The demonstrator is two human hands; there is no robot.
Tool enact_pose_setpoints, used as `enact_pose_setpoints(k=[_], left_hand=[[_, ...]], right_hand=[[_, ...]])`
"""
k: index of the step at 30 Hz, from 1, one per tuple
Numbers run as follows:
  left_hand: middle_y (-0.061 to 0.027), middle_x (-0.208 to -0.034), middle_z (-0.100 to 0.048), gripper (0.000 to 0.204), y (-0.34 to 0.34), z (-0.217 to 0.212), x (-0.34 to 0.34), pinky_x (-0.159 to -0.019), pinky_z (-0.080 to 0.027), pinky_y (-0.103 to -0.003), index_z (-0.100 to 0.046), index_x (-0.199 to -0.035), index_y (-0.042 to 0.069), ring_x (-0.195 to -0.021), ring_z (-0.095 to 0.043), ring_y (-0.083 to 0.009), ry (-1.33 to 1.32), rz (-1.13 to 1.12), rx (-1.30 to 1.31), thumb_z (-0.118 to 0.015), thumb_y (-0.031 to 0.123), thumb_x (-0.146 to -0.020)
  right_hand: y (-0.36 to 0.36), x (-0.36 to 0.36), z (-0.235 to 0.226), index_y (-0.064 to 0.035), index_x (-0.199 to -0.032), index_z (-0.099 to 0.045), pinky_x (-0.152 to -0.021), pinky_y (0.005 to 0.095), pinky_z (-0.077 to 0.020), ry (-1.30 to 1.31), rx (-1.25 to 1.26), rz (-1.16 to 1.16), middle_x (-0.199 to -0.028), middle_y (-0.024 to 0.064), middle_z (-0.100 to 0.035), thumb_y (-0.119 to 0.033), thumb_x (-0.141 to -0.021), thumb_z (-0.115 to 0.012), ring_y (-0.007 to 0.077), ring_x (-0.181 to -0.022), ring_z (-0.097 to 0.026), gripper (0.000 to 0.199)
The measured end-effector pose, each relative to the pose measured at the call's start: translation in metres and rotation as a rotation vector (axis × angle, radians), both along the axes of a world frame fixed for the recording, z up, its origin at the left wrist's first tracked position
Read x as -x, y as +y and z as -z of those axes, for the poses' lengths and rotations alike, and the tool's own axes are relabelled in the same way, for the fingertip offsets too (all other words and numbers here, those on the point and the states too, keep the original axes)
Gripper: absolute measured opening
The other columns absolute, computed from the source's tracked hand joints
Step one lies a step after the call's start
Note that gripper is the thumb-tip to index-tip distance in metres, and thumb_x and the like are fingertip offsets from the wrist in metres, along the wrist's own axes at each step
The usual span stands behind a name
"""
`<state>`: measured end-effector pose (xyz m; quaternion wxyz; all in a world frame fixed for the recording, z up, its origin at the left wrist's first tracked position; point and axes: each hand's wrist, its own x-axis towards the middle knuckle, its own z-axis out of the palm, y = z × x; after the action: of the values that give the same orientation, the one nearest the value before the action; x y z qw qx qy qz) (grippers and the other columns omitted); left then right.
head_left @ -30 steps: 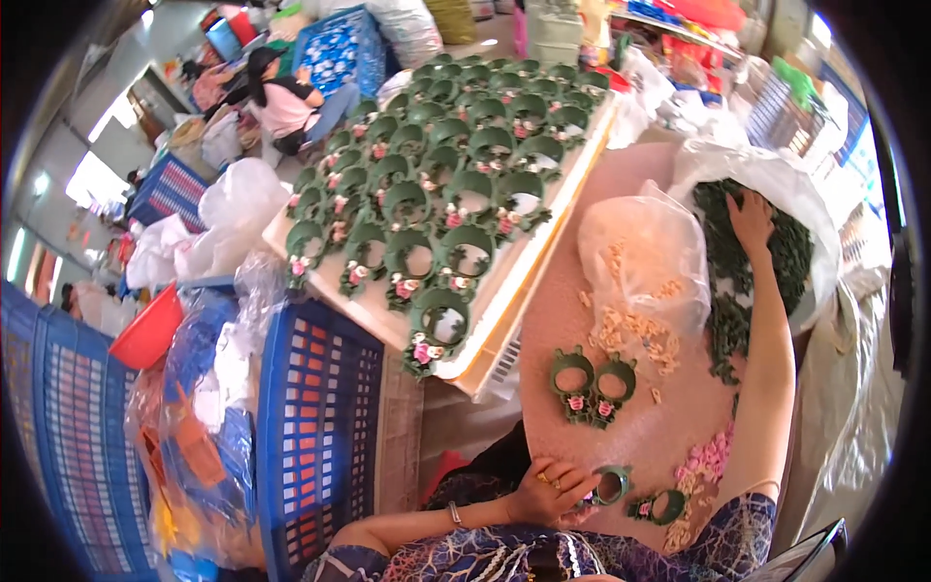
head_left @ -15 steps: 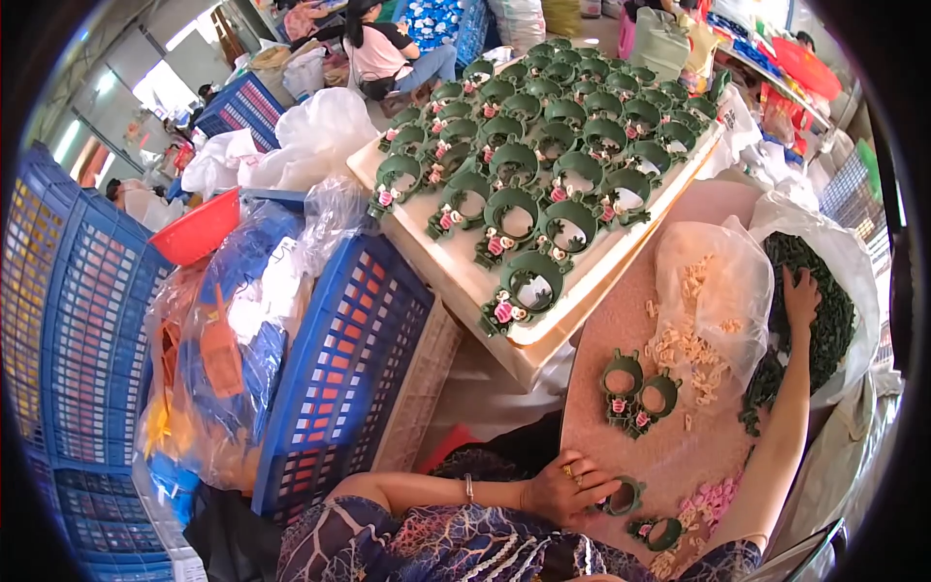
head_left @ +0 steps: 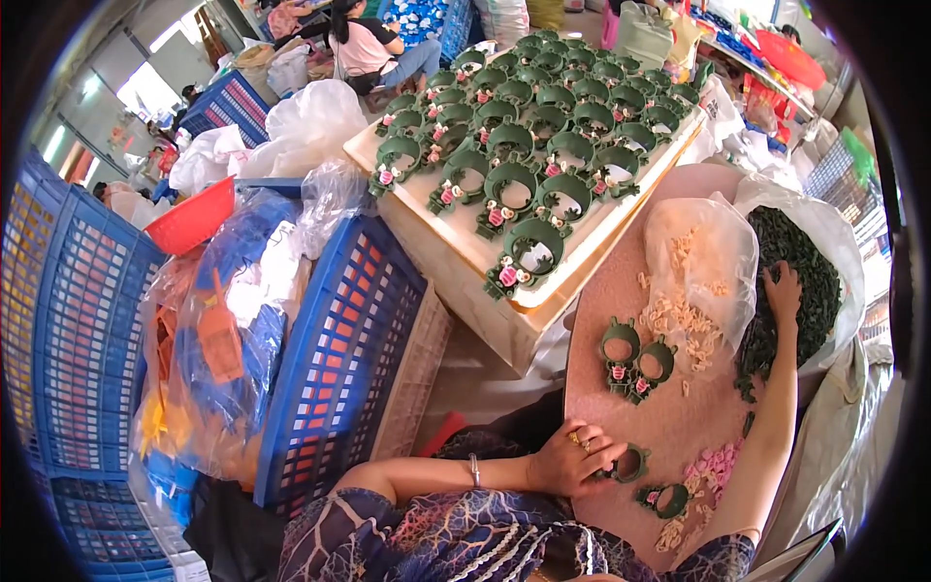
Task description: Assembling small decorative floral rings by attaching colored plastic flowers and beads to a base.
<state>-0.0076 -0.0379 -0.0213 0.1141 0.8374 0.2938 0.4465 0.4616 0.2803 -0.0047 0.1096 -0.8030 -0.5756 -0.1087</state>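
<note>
My left hand [head_left: 580, 458] is closed on a small dark green plastic ring [head_left: 632, 464] at the near edge of the pink round tabletop [head_left: 601, 291]. My right hand [head_left: 784, 291] reaches into a white bag [head_left: 844, 252] of loose dark green pieces [head_left: 790, 238]; its fingers look apart and lie against the heap. Another green ring with small flowers [head_left: 667, 500] lies near my left hand. Two eared green rings with pink roses [head_left: 637, 364] lie side by side farther up. Pink pieces [head_left: 716, 466] are scattered by my right forearm.
A clear bag [head_left: 713, 247] spills cream pieces [head_left: 679, 330] on the tabletop. Several flowered green rings stand on a white foam box [head_left: 436, 252] ahead. On the left are blue crates [head_left: 335, 378], plastic bags and a red basin [head_left: 194, 218]. A person [head_left: 361, 44] sits beyond.
My right hand stays in the bag, its fingers shifted slightly in the green pieces. My left hand keeps its hold on the ring. The whole view has shifted a little.
</note>
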Motion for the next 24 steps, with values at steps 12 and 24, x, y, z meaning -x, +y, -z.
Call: enact_pose_setpoints(k=[12,24], left_hand=[[-0.0045,-0.106,-0.063,0.063,-0.001,0.004,-0.003,-0.091,-0.039,-0.04,-0.056,-0.131,0.002,-0.098,-0.056,-0.0229,-0.015,-0.008,0.029,-0.073,0.038,-0.082],[-0.0039,-0.098,-0.063,0.062,-0.001,0.0,-0.003,-0.091,-0.039,-0.041,-0.056,-0.129,0.002,-0.097,-0.056,-0.0235,-0.036,-0.003,0.047,-0.073,0.035,-0.08]], right_hand=[[-0.058,0.01,0.002,-0.0095,-0.111,-0.06,-0.09,0.0526,-0.0434,0.119,-0.077,-0.237,-0.111,0.0198,-0.06,-0.034,-0.092,-0.063,0.0444,-0.105,-0.056,0.031],[-0.111,0.037,0.003,-0.0055,-0.112,-0.06,-0.085,0.0479,-0.0447,0.172,-0.26,-0.281,-0.106,0.0218,-0.059,-0.025,-0.089,-0.066,0.0428,-0.099,-0.058,0.03]])
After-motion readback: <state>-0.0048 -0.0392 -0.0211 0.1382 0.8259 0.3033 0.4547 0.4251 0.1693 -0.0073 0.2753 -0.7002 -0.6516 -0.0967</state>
